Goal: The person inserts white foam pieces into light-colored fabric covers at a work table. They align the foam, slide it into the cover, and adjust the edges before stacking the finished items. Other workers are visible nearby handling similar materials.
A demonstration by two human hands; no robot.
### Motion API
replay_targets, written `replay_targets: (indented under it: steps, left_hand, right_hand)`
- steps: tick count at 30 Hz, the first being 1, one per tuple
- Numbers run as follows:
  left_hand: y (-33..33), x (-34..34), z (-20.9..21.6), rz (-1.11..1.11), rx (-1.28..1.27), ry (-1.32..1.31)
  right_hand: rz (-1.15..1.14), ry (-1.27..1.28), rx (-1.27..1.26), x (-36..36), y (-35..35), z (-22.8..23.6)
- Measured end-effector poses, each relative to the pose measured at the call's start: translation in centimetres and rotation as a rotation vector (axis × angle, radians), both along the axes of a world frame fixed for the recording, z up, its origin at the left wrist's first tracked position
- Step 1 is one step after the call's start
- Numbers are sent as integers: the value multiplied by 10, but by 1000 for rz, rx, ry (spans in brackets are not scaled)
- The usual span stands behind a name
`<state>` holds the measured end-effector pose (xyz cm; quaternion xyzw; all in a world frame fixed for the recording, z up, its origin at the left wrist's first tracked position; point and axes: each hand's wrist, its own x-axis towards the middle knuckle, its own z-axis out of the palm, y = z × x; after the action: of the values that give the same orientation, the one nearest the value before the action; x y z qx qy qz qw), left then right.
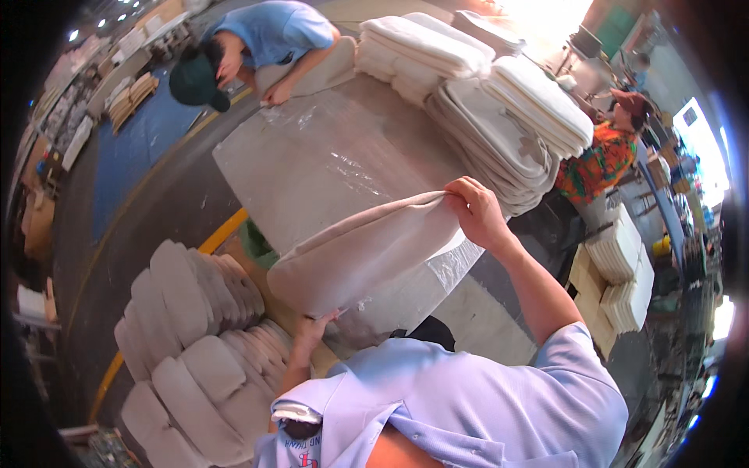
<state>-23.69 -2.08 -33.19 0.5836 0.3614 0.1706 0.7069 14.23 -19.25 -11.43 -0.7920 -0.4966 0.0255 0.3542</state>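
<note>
A pale beige, soft-looking padded panel [363,253] with rounded ends is raised at a slant over the worktable [289,168]. Its far right corner is pinched between the thumb and fingers of my right hand [477,214]. Down at the panel's near left end, my left hand [314,327] holds the lower edge, and part of its fingers is hidden. The tabletop under the panel is covered with clear plastic film [355,175], wrinkled and shiny in places.
Stacks of similar beige pieces [187,312] stand at my left. Folded white and beige pieces [499,117] are piled on the table's far right. Across the table, a co-worker in a blue shirt [273,35] bends over another piece. Someone in a bright patterned shirt [601,164] is at the right.
</note>
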Motion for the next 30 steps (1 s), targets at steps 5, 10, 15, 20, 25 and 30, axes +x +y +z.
replay_targets:
  steps: [5,10,15,20,25,30]
  left_hand:
    - [-9,-19,12,-121,464,114]
    - [-10,-81,28,-108,667,118]
    - [-2,-111,28,-148,673,270]
    - [38,-111,37,-438,587,527]
    - [104,-80,83,-507,536,697]
    - [46,70,203,-684,103,-5]
  right_hand:
    - [-59,64,21,-5,-48,6]
    - [173,56,77,-70,-73,-5]
    - [195,37,159,-113,-86,-25]
    - [64,45,241,-123,-105,-33]
    - [-5,76,327,-133,-111,-41]
    - [-117,90,391,-149,-115,-45]
